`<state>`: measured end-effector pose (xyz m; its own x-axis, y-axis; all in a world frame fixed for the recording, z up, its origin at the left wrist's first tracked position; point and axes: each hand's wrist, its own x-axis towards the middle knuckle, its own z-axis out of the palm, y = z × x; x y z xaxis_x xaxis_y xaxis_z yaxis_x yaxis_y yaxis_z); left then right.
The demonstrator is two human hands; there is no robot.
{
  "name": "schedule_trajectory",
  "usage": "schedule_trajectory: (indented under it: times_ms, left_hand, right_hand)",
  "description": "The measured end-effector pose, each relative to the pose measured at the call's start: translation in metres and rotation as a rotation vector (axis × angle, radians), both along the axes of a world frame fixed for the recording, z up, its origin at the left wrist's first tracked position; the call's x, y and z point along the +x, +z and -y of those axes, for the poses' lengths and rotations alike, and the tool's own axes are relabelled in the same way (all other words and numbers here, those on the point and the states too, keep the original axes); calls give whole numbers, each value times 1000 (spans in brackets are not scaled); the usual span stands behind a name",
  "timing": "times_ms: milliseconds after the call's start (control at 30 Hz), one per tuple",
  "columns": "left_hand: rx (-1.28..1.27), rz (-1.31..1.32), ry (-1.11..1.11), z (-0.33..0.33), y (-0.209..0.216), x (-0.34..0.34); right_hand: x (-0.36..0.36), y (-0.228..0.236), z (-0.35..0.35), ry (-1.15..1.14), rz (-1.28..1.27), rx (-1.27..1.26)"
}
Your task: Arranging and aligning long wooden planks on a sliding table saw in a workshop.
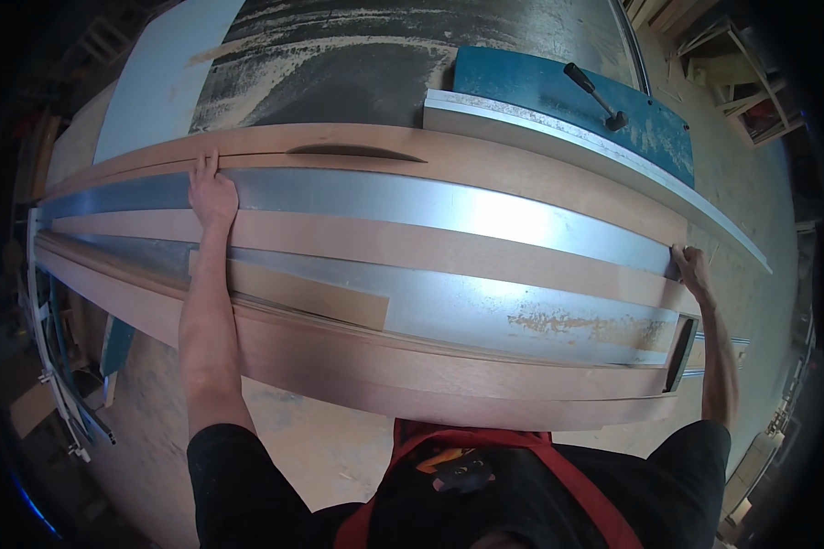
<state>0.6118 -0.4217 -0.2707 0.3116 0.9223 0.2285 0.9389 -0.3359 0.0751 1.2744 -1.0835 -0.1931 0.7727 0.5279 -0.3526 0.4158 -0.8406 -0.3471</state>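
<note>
A long light-brown wooden board [540,169] lies across the saw table, with the dark arc of a saw blade [357,153] rising through it. To the left of the blade, a thin split line runs along the board. My left hand [213,190] rests left of the blade, fingers stretched over the board's near edge and palm above the bare metal tabletop [357,192]; it is open. At the board's right end, my right hand [694,267] is closed with curled fingers against the near corner. Part of its grip is hidden.
Beyond the board stands a metal fence [558,137] with a teal plate [513,75] and a black-knobbed lever [595,94]. Nearer me lie a wooden strip [430,242], a short piece [311,295] and stacked long strips [412,371]. Sawdust covers the dark surface [339,82] behind.
</note>
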Motion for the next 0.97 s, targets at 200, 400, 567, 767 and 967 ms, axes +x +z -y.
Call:
schedule_trajectory:
  times_ms: [200, 400, 567, 767, 967]
  left_hand:
    - [87, -75, -77, -26, 3, -18]
    - [75, -31, -46, -47, -2, -40]
    - [118, -46, -55, -62, 1, -59]
    - [130, -35, -67, -75, 18, -71]
    - [66, 28, -32, -59, 13, -85]
  right_hand:
    - [-15, 10, -25, -6, 4, -23]
    - [-33, 16, -46, 24, -7, -43]
    - [-53, 28, -65, 40, 18, -77]
    - [-67, 25, -74, 21, 11, -86]
    - [-56, 33, -85, 44, 0, -102]
